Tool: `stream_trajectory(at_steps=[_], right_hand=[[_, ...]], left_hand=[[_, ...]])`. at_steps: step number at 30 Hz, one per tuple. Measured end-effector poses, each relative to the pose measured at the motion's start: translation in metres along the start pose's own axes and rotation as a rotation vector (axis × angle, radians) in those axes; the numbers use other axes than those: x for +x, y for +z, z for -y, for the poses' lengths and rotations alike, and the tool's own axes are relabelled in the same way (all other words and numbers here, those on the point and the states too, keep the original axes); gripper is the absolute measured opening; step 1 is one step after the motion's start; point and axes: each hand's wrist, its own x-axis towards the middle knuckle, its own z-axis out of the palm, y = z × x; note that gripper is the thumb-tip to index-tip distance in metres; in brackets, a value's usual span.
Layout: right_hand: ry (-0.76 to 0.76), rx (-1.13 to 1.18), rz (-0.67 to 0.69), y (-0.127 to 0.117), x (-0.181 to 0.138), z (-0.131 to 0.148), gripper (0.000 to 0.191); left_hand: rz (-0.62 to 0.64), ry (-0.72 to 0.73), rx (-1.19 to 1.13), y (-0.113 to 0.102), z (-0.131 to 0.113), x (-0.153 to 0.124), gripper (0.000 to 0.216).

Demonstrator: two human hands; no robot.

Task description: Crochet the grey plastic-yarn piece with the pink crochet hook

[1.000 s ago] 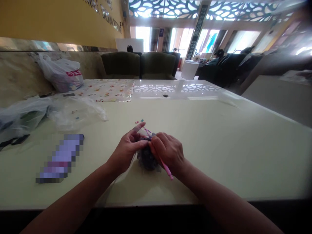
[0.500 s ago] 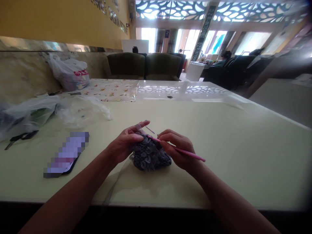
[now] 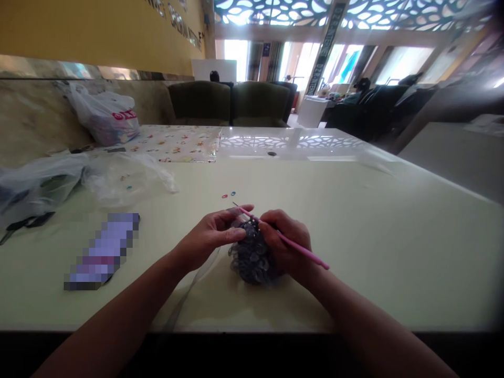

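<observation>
At your far left, a pair of scissors (image 3: 23,223) lies by some crumpled clear plastic bags (image 3: 118,178), and nearer you a flat blurred-out object (image 3: 102,251) rests on the pale table (image 3: 374,236), all well apart from your work.

Your left hand (image 3: 208,236) pinches the top edge of the dark crocheted piece (image 3: 252,257) between thumb and fingertips, with the forefinger stretched out over it. The piece sits on the table between your two hands, bunched up and touching both. Two small coloured rings (image 3: 229,195) lie on the table just beyond it.

Your right hand (image 3: 293,254) is closed around the pink crochet hook (image 3: 315,259), gripping it mid-shaft. Its tip points up and left to the edge your left fingers hold, and its tail sticks out to the right past your wrist.

The step in hand looks like working a stitch at that top edge. The next move calls for a steady pinch on the left and a small, controlled turn of the hook on the right. Whether yarn is caught on the tip is too small to tell.
</observation>
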Motion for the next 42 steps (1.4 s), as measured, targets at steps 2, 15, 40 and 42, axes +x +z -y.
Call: stream_trajectory(at_steps=[2,15,40,42], right_hand=[[0.062,0.050,-0.059,-0.001,0.001,0.002,0.016],[-0.221,-0.102,0.162,0.005,0.001,-0.005,0.014],[-0.246,-0.098,0.078,-0.007,0.003,0.005,0.017],[-0.121,0.010,0.135,-0.012,0.005,0.005,0.019]], left_hand=[[-0.029,0.063,0.145,-0.002,0.000,0.000,0.029],[-0.207,-0.087,-0.269,0.023,0.000,-0.005,0.088],[-0.080,-0.142,-0.430,-0.006,-0.015,-0.001,0.063],[-0.092,-0.139,-0.420,-0.007,-0.015,-0.001,0.059]])
